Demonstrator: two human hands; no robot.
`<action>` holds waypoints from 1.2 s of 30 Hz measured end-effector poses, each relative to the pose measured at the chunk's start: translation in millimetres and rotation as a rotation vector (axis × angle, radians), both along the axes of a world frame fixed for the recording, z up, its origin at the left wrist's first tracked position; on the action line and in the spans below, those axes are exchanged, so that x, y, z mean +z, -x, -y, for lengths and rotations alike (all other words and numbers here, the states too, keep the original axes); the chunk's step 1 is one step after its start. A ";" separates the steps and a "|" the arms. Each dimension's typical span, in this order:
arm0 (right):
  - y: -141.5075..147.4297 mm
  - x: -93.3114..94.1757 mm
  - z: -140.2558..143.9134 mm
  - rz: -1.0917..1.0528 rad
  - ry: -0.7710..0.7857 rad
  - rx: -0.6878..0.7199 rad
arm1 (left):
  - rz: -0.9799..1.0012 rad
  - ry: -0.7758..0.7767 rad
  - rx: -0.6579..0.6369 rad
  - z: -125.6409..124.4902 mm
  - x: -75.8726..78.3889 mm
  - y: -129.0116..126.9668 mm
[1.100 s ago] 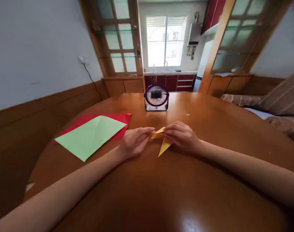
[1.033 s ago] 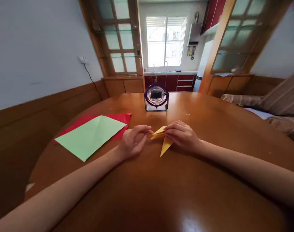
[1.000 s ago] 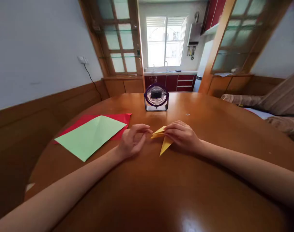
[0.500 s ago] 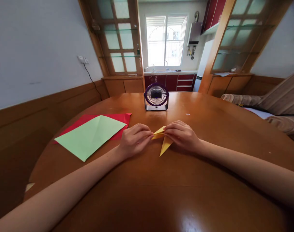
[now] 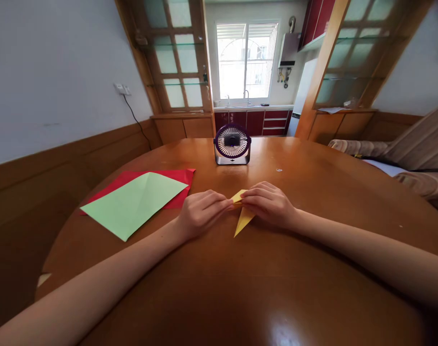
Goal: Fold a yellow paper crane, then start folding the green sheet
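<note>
A piece of folded yellow paper (image 5: 244, 220) is held between my two hands over the middle of the wooden table (image 5: 219, 288). One pointed end of it sticks out toward me below the right fingers. My left hand (image 5: 202, 211) is closed, its thumb and fingertips pinching the paper's left end. My right hand (image 5: 271, 203) is closed on the other side, fingers over the paper and hiding part of its folds. The two hands' fingertips are close together.
To the left, a light green sheet (image 5: 137, 204) overlaps a red sheet (image 5: 190, 178). A small purple fan (image 5: 232, 142) stands at the table's far side, beyond my hands. A small white scrap (image 5: 279, 169) lies to its right.
My left hand has slid right along the yellow paper, closer to my right hand, covering more of the left end. The paper's lower point has shifted slightly left and toward me.
</note>
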State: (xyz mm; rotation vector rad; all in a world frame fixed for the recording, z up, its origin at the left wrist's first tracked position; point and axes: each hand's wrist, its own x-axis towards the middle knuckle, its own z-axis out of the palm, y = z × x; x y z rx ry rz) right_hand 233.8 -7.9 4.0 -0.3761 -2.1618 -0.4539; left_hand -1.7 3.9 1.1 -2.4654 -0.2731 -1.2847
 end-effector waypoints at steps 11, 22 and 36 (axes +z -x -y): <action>-9.0 -5.4 -9.6 -0.011 -0.011 -0.042 | -0.040 0.009 0.146 -2.3 -0.4 1.1; -5.5 -5.4 -4.4 0.037 0.012 -0.022 | -0.076 -0.109 0.092 -7.2 -6.8 1.7; -11.7 -5.0 -12.8 -0.014 0.029 -0.050 | -0.227 -0.280 0.159 -18.6 10.5 21.0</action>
